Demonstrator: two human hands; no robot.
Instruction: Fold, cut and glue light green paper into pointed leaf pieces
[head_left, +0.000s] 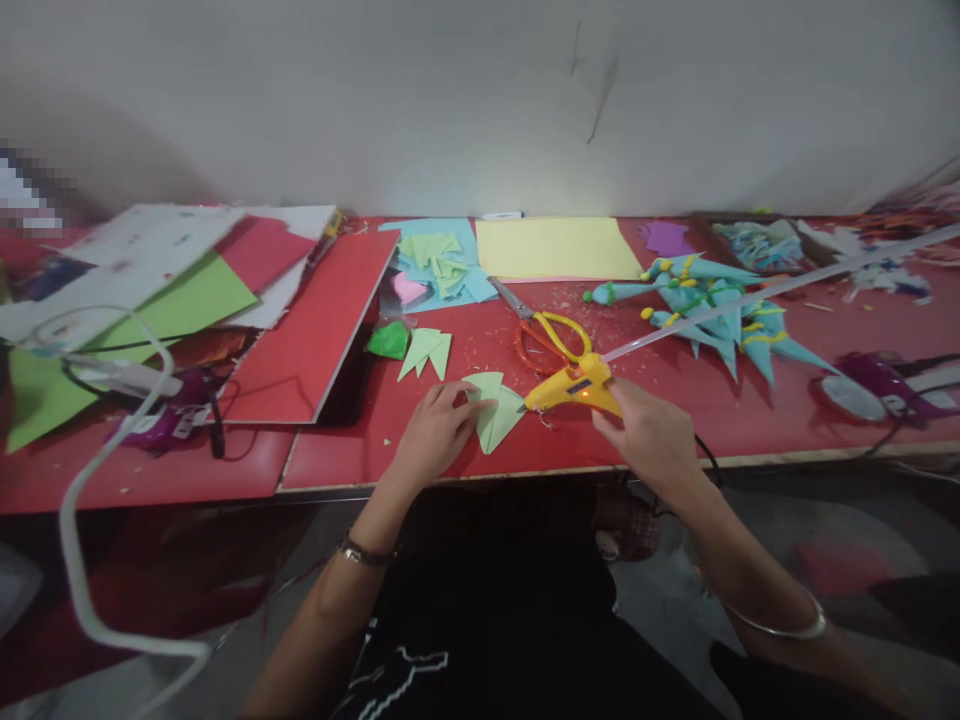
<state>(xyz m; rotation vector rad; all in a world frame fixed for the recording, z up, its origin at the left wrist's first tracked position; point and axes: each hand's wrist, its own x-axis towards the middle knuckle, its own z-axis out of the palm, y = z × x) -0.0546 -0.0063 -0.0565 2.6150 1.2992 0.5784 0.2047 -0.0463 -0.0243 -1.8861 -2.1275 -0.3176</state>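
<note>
Fingers of your right hand are clamped round the yellow glue gun, its nozzle at the right edge of the pale green folded paper. Your left hand presses that paper onto the red desk, fingers close together. Scissors lie just beyond the gun.

Left hand pressing a folded pale green paper on a red table, right hand holding a yellow glue gun, its nozzle at the paper's edge, scissors just beyond, blue paper cones farther right, red board to the left.
</note>
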